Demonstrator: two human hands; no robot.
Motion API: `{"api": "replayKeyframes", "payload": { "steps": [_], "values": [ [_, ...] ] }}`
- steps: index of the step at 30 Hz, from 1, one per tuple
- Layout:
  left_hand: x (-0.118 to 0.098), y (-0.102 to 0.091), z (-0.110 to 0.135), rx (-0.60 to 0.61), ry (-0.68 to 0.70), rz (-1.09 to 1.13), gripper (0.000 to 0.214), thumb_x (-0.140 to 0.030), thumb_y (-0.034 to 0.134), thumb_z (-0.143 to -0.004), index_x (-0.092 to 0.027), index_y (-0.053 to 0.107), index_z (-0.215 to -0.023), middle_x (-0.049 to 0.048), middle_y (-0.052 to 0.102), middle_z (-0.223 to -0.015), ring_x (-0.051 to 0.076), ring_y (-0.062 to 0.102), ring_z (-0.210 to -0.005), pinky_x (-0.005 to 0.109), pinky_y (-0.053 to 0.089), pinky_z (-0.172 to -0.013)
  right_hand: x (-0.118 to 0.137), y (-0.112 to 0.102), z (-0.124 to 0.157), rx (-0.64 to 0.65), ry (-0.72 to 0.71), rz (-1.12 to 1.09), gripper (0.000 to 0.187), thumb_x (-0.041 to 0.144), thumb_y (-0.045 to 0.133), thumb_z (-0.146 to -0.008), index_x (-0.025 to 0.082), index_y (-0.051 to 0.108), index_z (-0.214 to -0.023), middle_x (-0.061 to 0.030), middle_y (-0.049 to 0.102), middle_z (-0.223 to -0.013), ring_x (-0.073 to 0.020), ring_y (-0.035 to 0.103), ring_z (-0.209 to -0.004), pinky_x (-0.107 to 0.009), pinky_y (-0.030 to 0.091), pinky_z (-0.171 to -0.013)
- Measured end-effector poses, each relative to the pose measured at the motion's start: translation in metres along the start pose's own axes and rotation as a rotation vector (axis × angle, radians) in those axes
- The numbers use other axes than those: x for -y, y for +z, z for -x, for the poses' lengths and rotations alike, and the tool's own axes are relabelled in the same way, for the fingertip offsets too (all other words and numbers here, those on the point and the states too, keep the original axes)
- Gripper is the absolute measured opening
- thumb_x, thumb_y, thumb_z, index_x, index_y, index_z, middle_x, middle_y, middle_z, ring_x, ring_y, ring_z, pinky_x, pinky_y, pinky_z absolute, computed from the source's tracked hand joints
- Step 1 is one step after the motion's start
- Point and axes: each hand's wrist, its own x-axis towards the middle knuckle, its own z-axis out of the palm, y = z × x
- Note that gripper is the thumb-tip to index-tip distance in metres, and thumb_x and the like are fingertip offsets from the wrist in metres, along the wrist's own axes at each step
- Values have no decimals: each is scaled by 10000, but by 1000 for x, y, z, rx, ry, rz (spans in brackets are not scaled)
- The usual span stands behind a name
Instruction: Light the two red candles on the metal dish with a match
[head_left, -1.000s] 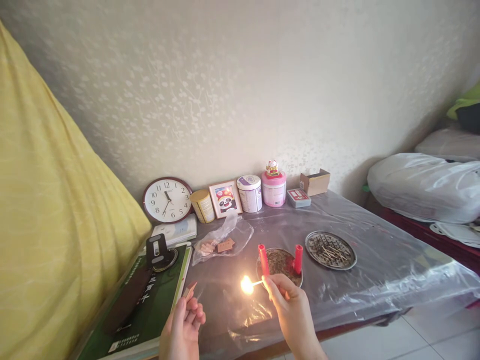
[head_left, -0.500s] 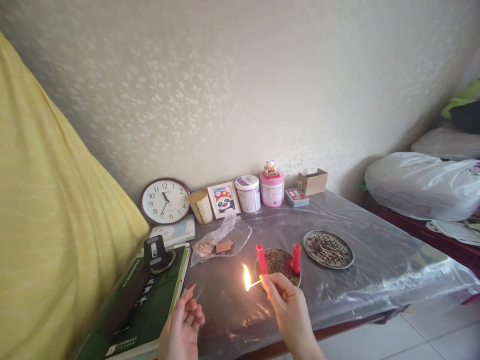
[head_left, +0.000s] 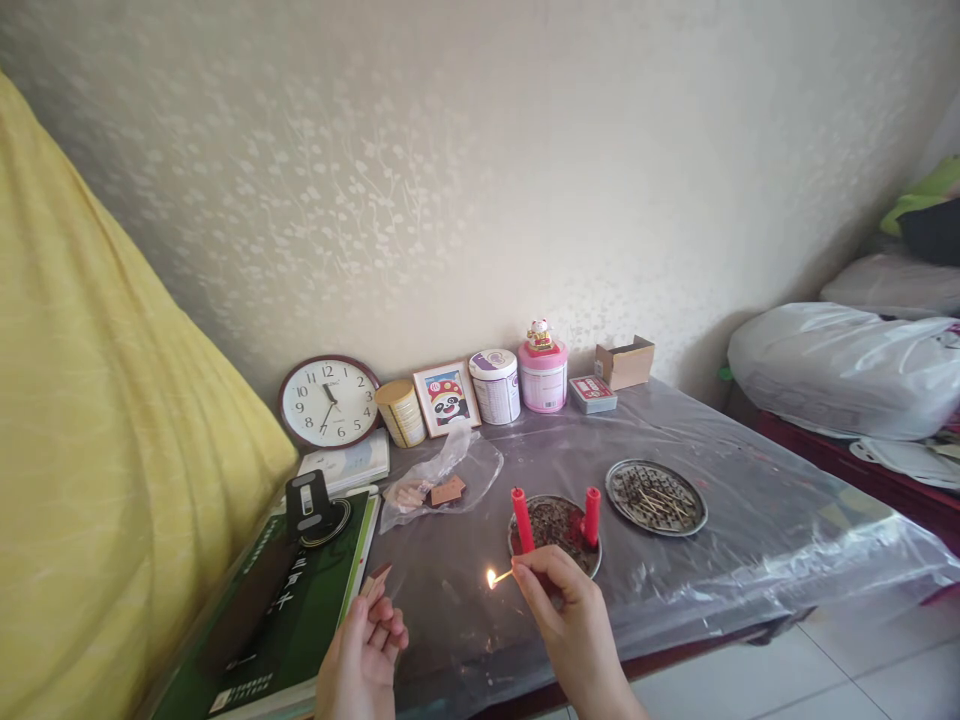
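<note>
Between thumb and finger, my right hand pinches a burning match, its small flame pointing left. My left hand is curled around a small brown matchbox, which shows above the thumb. Just beyond my right hand, two red candles stand in a round metal dish with a dark, crusted bottom. The left candle leans slightly; the right candle is upright. No flame shows on either. A second metal dish, to the right, holds several used matches.
A clear plastic bag with small boxes lies behind my left hand. A green book with a black device is at the left. Along the wall stand a clock, a picture frame, tins and a cardboard box. Plastic sheeting covers the table.
The match flame has shrunk from a tall flare to a small glow. My right hand has shifted slightly left and down. My left hand is nearly unmoved.
</note>
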Motion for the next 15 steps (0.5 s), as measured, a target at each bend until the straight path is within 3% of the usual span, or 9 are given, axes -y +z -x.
{"api": "replayKeyframes", "payload": {
  "steps": [15],
  "values": [
    [0, -1, 1, 2, 4, -4, 455, -487, 825, -527, -174, 743, -848, -6, 581, -595, 134, 505, -553, 230, 453, -457, -1, 0, 3, 28, -135, 87, 187, 285, 520, -922, 214, 679, -854, -36, 653, -819, -160, 606, -696, -234, 452, -630]
  ]
}}
